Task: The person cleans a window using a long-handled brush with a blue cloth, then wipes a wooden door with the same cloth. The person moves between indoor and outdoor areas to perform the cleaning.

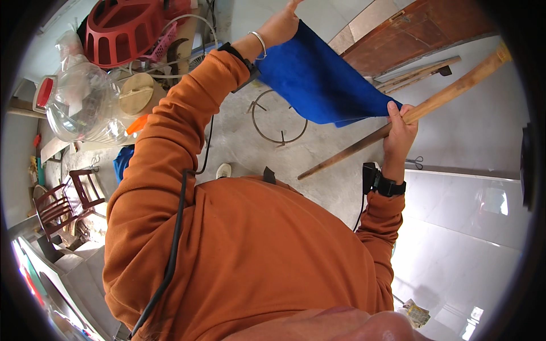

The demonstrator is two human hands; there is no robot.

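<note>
A blue cloth (328, 76) spans the gap between my two hands, its lower edge hanging in a fold. My left hand (283, 23), at the top edge of the view, is at the cloth's upper corner; its fingertips are partly hidden. In my right hand (401, 130) is a long wooden pole (452, 93), gripped together with the cloth's other corner or pinched beside it. The pole slants from a darkened tip at lower left up to a yellowish end (504, 51) at upper right.
A metal ring stand (254, 117) sits on the concrete floor (239, 147) before me. Leftward are a large clear jar (81, 100), a red plastic basket (123, 36) and a wooden chair (55, 209). Scissors (416, 162) and wooden-handled tools (420, 74) lie to the right. A black cable (177, 238) crosses my sleeve.
</note>
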